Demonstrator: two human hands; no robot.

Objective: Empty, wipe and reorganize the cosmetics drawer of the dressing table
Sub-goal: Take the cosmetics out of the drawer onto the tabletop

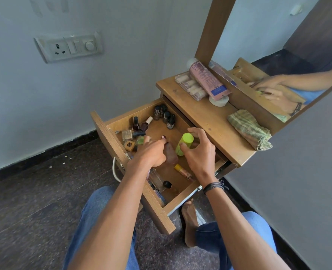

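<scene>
Head view: drawer (134, 112) open, cosmetics inside. Your left hand (151, 152) grips the pinkish bottle (172, 155) at its neck. Your right hand (200, 152) curls thumb and fingers round the lime-green bottle (185, 141). Lift both straight up, clear of the nail polishes (166, 115), and set them on the tabletop (210, 117).

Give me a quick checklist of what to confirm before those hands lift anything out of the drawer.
1. Drawer open: ok.
2. Left hand holds the pinkish bottle: ok.
3. Right hand has a firm grip on the green bottle: cannot tell; its thumb touches the bottle and its fingers curve round the cap.
4. Bare spot on the tabletop for setting things down: ok.
5. Cloth ready on the tabletop: ok.
6. Drawer emptied: not ok; nail polish bottles remain.
</scene>
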